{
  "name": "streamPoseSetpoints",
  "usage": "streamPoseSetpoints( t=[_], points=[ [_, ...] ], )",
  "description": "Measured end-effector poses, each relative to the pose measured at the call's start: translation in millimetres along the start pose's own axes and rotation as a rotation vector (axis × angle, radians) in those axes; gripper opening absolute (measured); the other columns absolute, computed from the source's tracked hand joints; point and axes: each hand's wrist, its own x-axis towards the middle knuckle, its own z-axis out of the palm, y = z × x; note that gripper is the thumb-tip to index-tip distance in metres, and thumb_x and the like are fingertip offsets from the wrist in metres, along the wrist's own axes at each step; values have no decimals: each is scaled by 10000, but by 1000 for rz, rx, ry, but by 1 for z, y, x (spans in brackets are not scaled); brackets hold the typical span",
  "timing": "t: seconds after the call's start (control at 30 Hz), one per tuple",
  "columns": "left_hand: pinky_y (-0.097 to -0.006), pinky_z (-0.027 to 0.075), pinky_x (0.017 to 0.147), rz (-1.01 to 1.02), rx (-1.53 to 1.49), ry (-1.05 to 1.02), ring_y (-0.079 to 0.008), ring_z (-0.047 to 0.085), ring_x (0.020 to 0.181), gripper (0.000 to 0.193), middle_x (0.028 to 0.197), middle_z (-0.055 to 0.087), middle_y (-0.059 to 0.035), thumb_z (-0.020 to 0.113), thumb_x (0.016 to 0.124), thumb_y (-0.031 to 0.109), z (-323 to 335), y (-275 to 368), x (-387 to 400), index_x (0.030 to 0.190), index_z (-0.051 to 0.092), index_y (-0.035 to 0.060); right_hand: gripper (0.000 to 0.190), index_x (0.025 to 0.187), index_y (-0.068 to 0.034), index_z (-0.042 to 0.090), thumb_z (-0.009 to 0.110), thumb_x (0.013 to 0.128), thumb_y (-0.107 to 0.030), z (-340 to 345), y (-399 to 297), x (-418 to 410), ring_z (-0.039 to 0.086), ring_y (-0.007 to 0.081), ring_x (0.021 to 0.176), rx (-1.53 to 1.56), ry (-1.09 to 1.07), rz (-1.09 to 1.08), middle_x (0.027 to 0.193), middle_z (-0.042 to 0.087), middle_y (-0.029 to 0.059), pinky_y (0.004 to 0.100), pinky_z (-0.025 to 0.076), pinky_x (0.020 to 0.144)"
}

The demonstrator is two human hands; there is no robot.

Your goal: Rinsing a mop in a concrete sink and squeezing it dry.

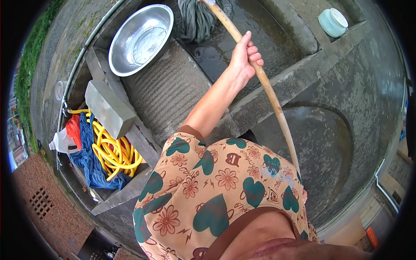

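My left hand is wrapped around the wooden handle of a string mop. The mop's grey-green cloth strands hang in the wet concrete basin, partly cut off by the picture's top edge. From there the handle slants down towards my right side and passes out of sight behind my patterned shirt. Only a sliver of my right hand shows past the shirt, close to the handle's lower stretch; its grip is hidden.
A metal basin rests tilted over the ridged concrete washboard. Left of it lie a concrete block, a coiled yellow hose, blue cloth and a white jug. A pale green pot stands at upper right.
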Motion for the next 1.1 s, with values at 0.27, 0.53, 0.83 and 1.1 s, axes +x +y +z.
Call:
streamPoseSetpoints(
  t=[0.27,0.53,0.83,1.1],
  points=[
    [-274,274,441,82,48,-256,-82,267,421,352,490,274,72,563,878,293,44,50,5,617,357,177,240,739,-108,657,711,750,-341,16,-16,23,595,318,669,341,-484,-148,728,636,107,436,454,611],
    [-388,450,647,230,8,-229,-193,516,642,292,748,533,-44,570,865,374,2,80,81,953,516,100,92,764,-127,651,689,703,-184,-29,-98,78,589,282,667,34,136,-230,689,622,61,390,451,640],
    [-557,305,996,83,85,349,-334,355,1259,842,1372,303,-203,547,860,489,-84,50,98,1441,71,109,115,702,-134,585,699,699,-145,-105,-168,103,553,214,643,-10,221,-544,659,565,2,349,427,626],
    [-518,372,962,108,161,245,-326,400,1220,774,1384,303,-190,533,884,431,-98,47,83,1434,99,104,176,790,-94,589,703,658,-107,-95,-163,108,547,255,732,8,69,-609,735,573,47,378,420,714]
  ],
)
